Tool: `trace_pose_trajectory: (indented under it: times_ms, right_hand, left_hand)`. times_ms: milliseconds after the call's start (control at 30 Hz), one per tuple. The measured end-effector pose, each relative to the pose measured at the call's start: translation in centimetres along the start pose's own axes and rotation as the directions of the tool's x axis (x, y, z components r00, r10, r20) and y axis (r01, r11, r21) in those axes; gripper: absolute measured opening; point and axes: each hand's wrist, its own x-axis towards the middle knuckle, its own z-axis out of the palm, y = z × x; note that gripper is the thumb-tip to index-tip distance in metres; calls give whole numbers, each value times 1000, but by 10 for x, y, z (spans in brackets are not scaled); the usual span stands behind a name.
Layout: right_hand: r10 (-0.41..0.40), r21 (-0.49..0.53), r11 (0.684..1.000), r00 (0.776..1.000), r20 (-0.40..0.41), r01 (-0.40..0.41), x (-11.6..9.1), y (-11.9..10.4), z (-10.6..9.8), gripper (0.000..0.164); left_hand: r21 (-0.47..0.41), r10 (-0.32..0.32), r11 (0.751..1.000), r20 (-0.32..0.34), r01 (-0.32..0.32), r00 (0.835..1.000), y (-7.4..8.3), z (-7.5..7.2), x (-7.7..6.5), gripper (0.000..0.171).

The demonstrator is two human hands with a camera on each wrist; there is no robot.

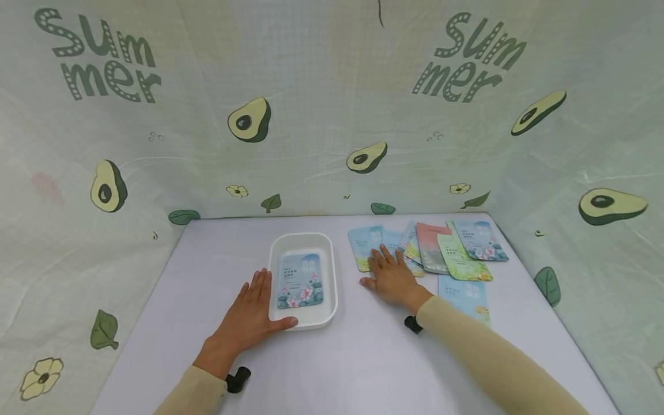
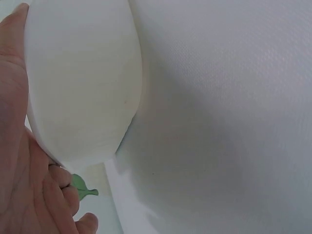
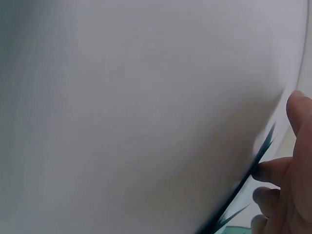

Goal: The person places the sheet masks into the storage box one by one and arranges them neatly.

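My left hand (image 1: 248,317) lies along the left wall of a white plastic tray (image 1: 303,320), its fingers straight and the thumb reaching along the front rim. In the left wrist view the tray (image 2: 83,83) shows as a pale side wall beside the palm. A blue sachet with pink flowers (image 1: 300,282) lies flat inside the tray. To the right, my right hand (image 1: 391,279) spreads its fingers over light-blue sachets (image 1: 365,236), fingertips right at their surface. In the right wrist view, its fingers (image 3: 273,170) are beside a thin dark sachet edge.
Right of that hand several sachets overlap: a pink one (image 1: 433,248), a green one (image 1: 461,259) and a dark-blue flowered one (image 1: 479,239). Another light-blue sachet (image 1: 464,294) lies nearer, partly behind the right sleeve. A printed cloth (image 1: 311,184) rises behind the white table (image 1: 353,369).
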Motion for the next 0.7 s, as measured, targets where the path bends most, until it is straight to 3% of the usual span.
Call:
trace_pose_trajectory:
  times_ms: [233,467,600,700]
  right_hand:
    - [-32,-2,999,999,40,32,-11,-20,4,82]
    - [-123,25,992,992,-5,123,-28,-42,7,75]
    - [-172,55,983,984,-44,175,-27,-39,0,69]
    - [-146,63,986,984,-102,152,-13,-22,-10,70]
  left_hand:
    - [-8,-11,1000,20,11,1000,0,-2,0,139]
    - [-14,-13,1000,21,13,1000,1,-3,-1,138]
    - [-14,-14,1000,25,14,1000,2,-3,-1,139]
    - [-11,-18,1000,30,18,999,2,-3,0,139]
